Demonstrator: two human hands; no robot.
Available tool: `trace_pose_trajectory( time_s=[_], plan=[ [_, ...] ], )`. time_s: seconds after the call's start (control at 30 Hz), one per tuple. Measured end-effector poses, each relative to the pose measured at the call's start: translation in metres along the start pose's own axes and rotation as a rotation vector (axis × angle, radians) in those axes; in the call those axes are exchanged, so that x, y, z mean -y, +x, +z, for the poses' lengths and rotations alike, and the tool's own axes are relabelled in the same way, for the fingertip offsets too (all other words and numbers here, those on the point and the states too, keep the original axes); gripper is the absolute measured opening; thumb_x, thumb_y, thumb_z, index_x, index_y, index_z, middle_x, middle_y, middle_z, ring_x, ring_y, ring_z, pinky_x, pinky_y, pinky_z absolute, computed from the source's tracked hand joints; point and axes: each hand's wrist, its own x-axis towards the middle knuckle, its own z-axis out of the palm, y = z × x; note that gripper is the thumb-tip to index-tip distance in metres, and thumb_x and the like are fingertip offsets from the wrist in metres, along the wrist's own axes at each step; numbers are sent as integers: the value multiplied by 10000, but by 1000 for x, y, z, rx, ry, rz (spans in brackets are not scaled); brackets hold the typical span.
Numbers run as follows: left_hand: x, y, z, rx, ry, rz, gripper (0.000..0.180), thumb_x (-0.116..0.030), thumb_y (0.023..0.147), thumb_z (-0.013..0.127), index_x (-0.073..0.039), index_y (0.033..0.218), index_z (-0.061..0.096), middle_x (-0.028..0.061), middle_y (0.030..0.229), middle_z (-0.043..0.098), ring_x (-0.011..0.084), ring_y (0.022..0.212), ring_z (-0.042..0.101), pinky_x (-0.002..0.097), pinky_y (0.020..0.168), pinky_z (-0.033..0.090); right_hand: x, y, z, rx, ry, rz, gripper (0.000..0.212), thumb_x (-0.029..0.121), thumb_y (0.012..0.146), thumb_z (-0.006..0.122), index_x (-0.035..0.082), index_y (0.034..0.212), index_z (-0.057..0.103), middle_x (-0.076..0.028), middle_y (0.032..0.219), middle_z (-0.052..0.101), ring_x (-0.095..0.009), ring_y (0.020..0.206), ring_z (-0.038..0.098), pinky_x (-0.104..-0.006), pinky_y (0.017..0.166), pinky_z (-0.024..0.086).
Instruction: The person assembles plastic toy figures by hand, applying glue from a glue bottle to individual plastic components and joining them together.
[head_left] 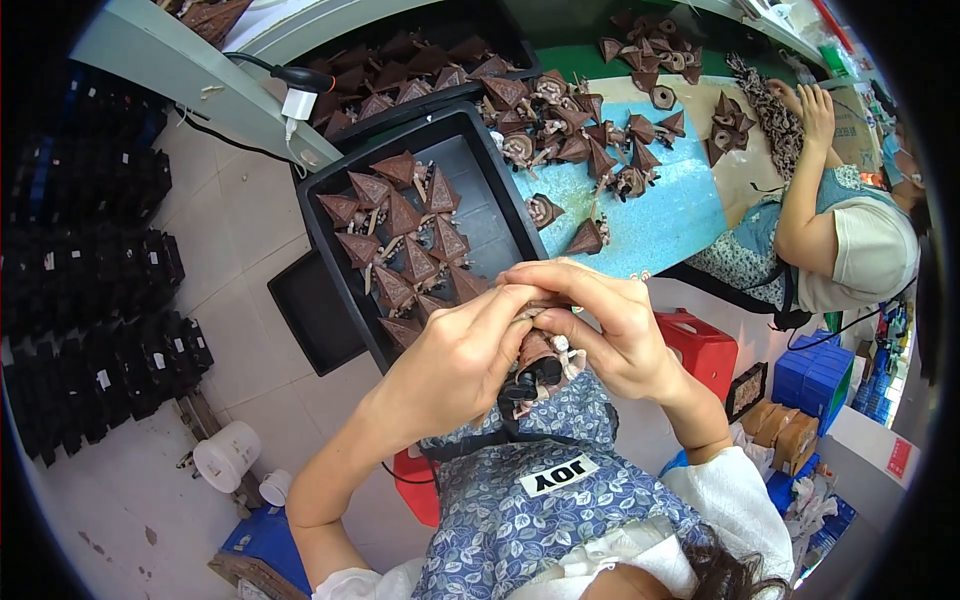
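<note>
Both of my hands are closed round a small figurine (538, 360) with a brown body, black boots and a pale, bony-looking hand, held in front of my apron. My left hand (450, 350) grips it from the left, and my right hand (622, 325) pinches at its upper part. The fingers hide its top. Just beyond my left hand is a black tray (497, 165) with several brown pointed figurines (404, 215) in rows. More brown figurines (585, 237) lie on the blue work surface (690, 205) ahead to the right.
Across to the right sits another person (850, 225), a hand (818, 115) near a pile of brown parts (768, 110). A red stool (700, 348) and blue crate (815, 378) stand at right. At left are stacked black trays (90, 290), a white bucket (226, 455) and a post (190, 85) with a cable.
</note>
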Motion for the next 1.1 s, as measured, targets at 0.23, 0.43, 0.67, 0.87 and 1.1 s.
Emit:
trace_pose_trajectory(
  time_s=[0.23,0.43,0.67,0.87,1.1],
  plan=[
    [2,-4,2,-31,-5,12,252,16,853,543,77,1094,503,219,878,605,373,782,635,401,640,515,8,-6,8,-74,57,92,302,-72,814,564,-91,1115,559,-194,972,638,-280,868,661,-316,730,524],
    [4,-7,0,-1,-27,-2,254,18,851,542,73,1096,506,222,893,609,375,799,637,405,648,516,9,-8,12,-85,98,150,298,-70,816,566,-89,1113,564,-192,980,643,-266,885,665,-308,737,530],
    [8,-7,-4,14,-88,-86,260,18,855,531,60,1110,506,204,906,635,348,809,658,382,690,525,3,-4,15,-112,272,225,362,-51,804,608,-69,1162,562,-194,1072,626,-281,968,646,-328,818,521],
    [5,-9,-7,-59,-314,-162,301,1,799,566,52,1095,542,186,913,667,276,827,688,328,692,523,0,1,5,-41,24,-56,349,-56,776,642,-63,1122,596,-197,1076,628,-289,979,641,-341,825,522],
    [7,-11,-8,-48,-250,-134,268,-9,809,591,66,1066,580,174,856,668,252,741,685,322,652,521,-1,-1,7,-70,111,-36,282,-50,754,654,-40,1035,638,-207,1061,652,-286,971,648,-358,839,509]
  ],
)
